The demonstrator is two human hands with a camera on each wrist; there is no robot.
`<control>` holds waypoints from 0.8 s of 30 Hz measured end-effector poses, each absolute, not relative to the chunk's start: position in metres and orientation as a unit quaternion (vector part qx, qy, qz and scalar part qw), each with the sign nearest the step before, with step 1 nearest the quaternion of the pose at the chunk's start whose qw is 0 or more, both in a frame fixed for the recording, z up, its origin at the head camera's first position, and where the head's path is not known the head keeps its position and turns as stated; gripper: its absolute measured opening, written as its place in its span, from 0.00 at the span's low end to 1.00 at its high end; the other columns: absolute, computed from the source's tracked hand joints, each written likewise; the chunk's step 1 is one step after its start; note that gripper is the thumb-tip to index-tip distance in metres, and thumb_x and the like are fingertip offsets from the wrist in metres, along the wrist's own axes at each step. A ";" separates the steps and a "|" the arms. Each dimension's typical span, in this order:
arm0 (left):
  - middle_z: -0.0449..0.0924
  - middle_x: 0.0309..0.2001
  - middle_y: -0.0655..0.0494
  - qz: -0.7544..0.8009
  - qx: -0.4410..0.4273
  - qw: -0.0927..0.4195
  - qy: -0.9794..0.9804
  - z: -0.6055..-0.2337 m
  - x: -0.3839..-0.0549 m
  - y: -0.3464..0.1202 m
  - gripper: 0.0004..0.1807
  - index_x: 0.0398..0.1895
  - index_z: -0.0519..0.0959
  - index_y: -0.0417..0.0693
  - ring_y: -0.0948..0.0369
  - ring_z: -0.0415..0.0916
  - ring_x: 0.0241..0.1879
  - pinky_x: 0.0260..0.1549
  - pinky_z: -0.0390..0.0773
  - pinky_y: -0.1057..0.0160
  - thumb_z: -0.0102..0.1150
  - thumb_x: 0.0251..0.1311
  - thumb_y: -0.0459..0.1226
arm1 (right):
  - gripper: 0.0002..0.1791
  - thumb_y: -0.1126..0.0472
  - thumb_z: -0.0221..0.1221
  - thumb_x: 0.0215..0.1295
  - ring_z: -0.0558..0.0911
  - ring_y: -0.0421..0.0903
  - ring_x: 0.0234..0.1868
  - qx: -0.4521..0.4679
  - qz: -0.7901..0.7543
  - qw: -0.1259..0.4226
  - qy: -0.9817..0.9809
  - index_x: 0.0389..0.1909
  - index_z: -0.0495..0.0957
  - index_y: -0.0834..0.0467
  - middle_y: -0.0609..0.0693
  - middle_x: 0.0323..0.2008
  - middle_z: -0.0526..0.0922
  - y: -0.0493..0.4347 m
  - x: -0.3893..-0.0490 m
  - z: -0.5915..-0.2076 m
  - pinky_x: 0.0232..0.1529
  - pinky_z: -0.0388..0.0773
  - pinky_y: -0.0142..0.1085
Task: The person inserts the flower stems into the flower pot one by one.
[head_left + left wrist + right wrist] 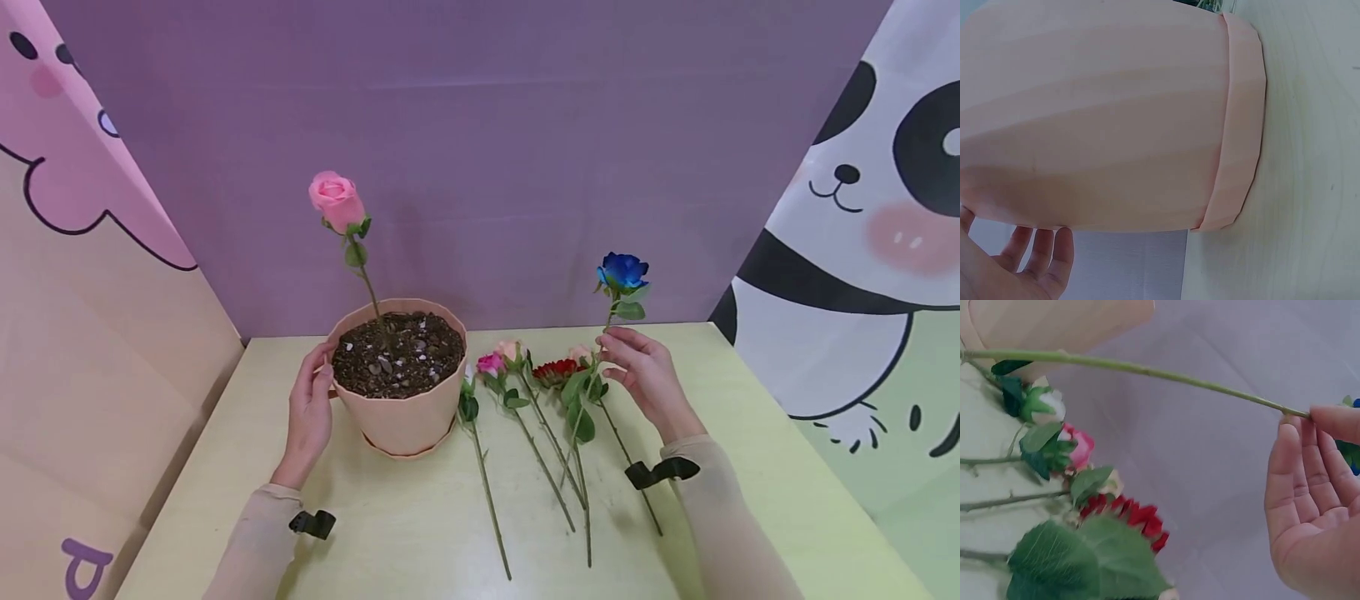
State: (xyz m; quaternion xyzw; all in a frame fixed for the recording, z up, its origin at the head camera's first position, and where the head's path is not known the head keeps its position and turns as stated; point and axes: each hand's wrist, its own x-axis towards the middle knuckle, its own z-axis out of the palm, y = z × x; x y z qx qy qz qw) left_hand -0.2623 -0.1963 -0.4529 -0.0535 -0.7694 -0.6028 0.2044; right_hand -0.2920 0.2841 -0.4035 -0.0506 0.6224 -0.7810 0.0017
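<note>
Right grip (645, 379) pinches the blue rose (624, 271), whose bloom stands above it; left grip (309, 408), fingers loosely spread, touches the pot (408, 421) beside it, contact partly hidden. A light pinch and steady pot should serve best.

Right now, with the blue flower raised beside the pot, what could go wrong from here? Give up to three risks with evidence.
The right hand pinches the blue flower high on its stem, so the long lower part might swing.
In the head view, that stem crosses leaves among the flowers lying below, so it could snag.
The pink rose leans in the soil; jolting the pot, which the left hand touches, might loosen it.
</note>
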 end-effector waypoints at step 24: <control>0.67 0.78 0.46 -0.598 -0.050 0.206 -0.773 -0.456 -0.266 -0.197 0.26 0.80 0.66 0.49 0.51 0.68 0.70 0.49 0.74 0.75 0.34 0.86 0.41 | 0.06 0.65 0.62 0.76 0.88 0.39 0.35 -0.095 -0.837 -0.167 0.512 0.46 0.84 0.52 0.44 0.39 0.91 0.219 -0.298 -0.355 0.32 0.85 0.29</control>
